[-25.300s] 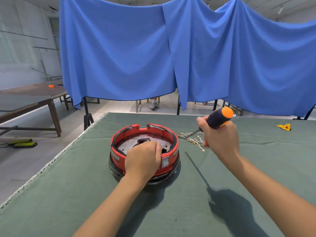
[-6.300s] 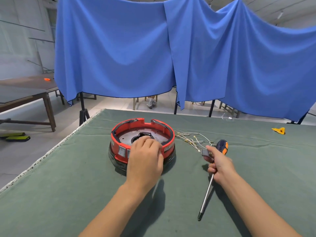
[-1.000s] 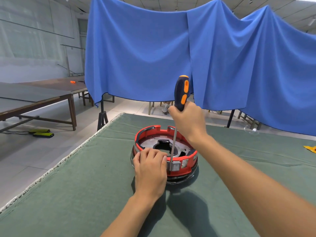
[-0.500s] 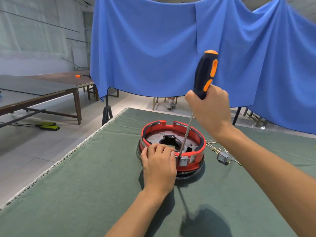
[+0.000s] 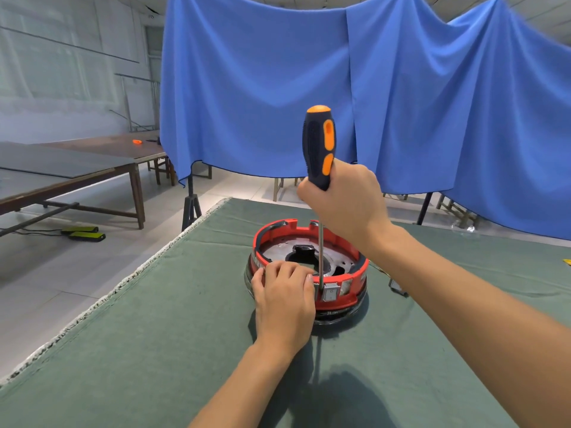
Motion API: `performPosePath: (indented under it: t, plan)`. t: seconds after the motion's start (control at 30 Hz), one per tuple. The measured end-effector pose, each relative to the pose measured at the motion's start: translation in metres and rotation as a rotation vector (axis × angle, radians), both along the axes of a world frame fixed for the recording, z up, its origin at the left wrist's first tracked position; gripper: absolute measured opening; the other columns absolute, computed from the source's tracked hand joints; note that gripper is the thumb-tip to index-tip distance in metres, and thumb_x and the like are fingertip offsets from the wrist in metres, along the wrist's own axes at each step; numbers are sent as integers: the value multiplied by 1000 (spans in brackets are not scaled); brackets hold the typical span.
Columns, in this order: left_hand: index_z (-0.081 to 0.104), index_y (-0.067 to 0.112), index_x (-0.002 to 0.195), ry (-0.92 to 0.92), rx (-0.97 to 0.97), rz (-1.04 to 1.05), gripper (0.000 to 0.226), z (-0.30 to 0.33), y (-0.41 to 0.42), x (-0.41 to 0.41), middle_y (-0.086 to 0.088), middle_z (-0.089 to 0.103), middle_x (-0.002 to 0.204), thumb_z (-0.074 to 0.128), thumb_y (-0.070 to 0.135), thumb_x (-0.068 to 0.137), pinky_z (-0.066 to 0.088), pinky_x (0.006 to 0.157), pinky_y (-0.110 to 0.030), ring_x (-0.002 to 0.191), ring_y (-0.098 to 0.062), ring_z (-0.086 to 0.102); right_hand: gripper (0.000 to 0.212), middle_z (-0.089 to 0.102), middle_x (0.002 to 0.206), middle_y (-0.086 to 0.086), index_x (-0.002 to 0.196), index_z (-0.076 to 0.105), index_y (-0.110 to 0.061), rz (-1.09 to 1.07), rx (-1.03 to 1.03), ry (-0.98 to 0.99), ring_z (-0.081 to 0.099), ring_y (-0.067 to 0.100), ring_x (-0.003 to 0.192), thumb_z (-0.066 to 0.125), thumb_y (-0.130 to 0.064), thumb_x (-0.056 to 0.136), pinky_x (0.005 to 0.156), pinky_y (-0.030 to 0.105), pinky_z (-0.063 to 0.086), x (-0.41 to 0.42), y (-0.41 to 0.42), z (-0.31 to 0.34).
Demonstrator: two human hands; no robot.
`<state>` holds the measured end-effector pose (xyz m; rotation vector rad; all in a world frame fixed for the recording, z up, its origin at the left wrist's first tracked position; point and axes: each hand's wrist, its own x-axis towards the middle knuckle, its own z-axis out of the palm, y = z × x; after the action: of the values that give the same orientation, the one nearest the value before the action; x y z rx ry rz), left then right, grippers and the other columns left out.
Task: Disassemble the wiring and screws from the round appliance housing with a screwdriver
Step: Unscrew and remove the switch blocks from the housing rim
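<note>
Your right hand point(image 5: 343, 200) wraps the lower part of the screwdriver point(image 5: 319, 146) handle, and the tool now stands nearly upright; half a second ago it leaned toward one o'clock. Its steel shaft point(image 5: 321, 254) drops straight down into the round appliance housing point(image 5: 309, 270), with the tip meeting the inner side of the rim at about six o'clock, just behind the rocker switch point(image 5: 330, 294) set in the red wall. The exact point of contact is hidden by the rim, so you cannot tell whether the tip sits in a screw.

Your left hand point(image 5: 284, 301) grips the housing at its seven o'clock edge, fingers curled over the red rim and touching it beside the shaft, much as it did a moment ago. The housing rests on the green table cover point(image 5: 173, 319), red ring uppermost, with the metal plate point(image 5: 278, 256) and its dark centre opening showing inside.

At three o'clock of the housing a small grey part point(image 5: 398, 287) lies on the cover, now mostly hidden behind your right forearm, as are the loose wires that showed there before. The blue curtain point(image 5: 401, 103) hangs behind the table.
</note>
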<state>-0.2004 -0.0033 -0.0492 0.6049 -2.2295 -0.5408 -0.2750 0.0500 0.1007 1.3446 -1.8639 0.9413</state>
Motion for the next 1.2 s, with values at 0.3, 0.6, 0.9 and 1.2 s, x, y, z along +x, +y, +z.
performPosePath:
  t: [0.3, 0.6, 0.9, 1.2]
  plan:
    - [69, 22, 88, 58, 10, 6, 23, 1, 0, -1, 8, 65, 97, 48, 19, 95, 28, 105, -40, 106, -15, 51, 40, 28, 47, -2, 55, 27, -16, -11, 156, -107, 25, 17, 46, 58, -21, 79, 46, 28, 20, -15, -29, 9]
    - [67, 24, 92, 56, -28, 22, 28, 0, 3, -2, 8, 64, 99, 39, 25, 93, 30, 104, -42, 107, -16, 52, 40, 34, 46, -2, 51, 31, -16, 16, 38, -232, 28, 15, 46, 60, -20, 78, 45, 25, 25, -18, -9, 13]
    - [66, 31, 106, 58, -29, -21, 25, 2, 5, 5, 14, 59, 108, 42, 29, 97, 19, 106, -34, 114, -12, 43, 36, 61, 52, 2, 54, 55, -7, -82, -468, -529, 52, 14, 50, 54, -38, 73, 55, 30, 43, -32, 70, -8]
    - [68, 29, 102, 69, -21, -3, 21, 1, 8, 6, 13, 61, 104, 50, 23, 97, 20, 104, -35, 113, -15, 46, 22, 56, 42, -11, 55, 61, -19, -235, -943, -1033, 45, 10, 42, 60, -35, 70, 55, 32, 36, -52, 117, -86]
